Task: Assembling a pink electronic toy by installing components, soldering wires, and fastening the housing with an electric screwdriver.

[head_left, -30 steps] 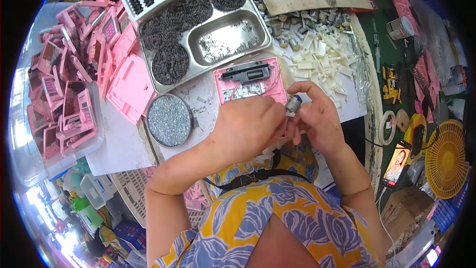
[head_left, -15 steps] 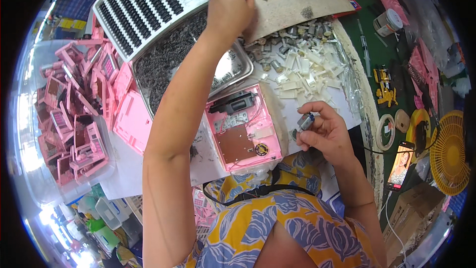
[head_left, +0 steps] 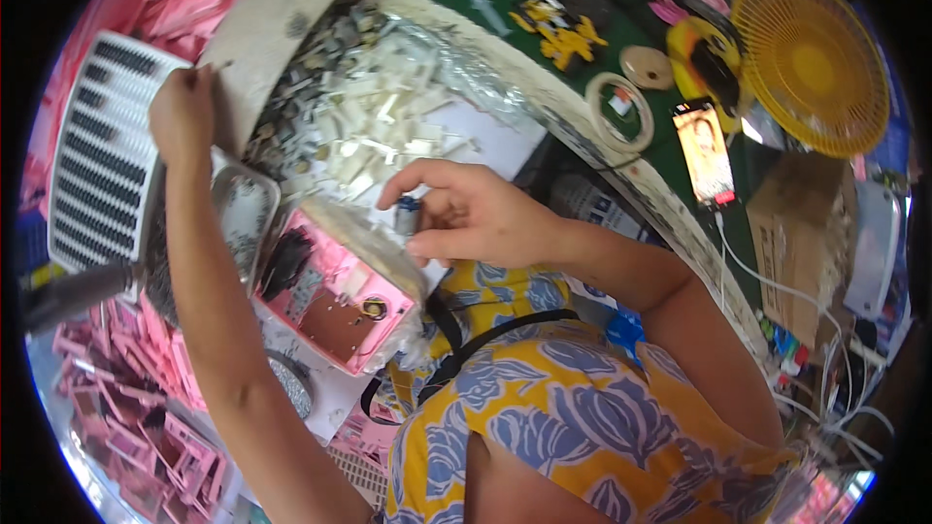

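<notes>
left hand [head_left: 182,116] pinches a thin pin at the slotted white tray [head_left: 97,175]; right hand [head_left: 476,213] grips a small cylindrical part [head_left: 408,215]. pick-up step; next, seating it in the pink housing [head_left: 340,296].

White parts pile [head_left: 383,121] crowding the bench, pink casing [head_left: 335,296] blocking centre, perhaps bare paper [head_left: 485,141] between

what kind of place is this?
Likely a small hand-assembly workbench: an open pink plastic casing lies before the person, a heap of small white parts behind it, stacked pink casings at the left.
</notes>
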The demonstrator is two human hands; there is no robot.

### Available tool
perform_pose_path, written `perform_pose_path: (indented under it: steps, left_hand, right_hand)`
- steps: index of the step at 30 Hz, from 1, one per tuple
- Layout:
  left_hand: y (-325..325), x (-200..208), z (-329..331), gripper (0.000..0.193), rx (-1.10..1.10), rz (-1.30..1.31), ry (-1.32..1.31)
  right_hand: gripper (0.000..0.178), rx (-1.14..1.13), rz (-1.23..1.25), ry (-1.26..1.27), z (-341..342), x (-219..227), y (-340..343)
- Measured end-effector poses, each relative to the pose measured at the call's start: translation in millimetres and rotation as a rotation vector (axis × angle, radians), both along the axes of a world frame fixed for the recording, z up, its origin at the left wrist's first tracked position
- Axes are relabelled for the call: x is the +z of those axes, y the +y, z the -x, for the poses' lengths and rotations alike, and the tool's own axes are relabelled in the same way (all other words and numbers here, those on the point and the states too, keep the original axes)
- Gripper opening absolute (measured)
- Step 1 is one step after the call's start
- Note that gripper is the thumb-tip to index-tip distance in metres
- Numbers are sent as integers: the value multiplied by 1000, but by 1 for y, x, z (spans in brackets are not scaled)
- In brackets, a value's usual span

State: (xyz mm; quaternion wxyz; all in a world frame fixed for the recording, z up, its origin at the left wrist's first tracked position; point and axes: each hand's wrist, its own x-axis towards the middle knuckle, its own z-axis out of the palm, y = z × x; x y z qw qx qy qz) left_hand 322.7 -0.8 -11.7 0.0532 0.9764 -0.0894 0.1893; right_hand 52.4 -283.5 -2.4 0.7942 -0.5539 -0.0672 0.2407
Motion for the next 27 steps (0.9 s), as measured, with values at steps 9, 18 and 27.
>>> perform_pose_path:
  steps: [9,18,27]
  left_hand:
    - [-3,50,95,18,-228,613,-45]
    - [36,35,298,13,-173,1192,443]
    - [31,17,347,13,-204,1287,234]
  right_hand:
    - [41,24,42,-56,0,-7,13]
    - [46,117,155,3,-1,-8,0]
    - [46,26,116,37,7,-5,10]
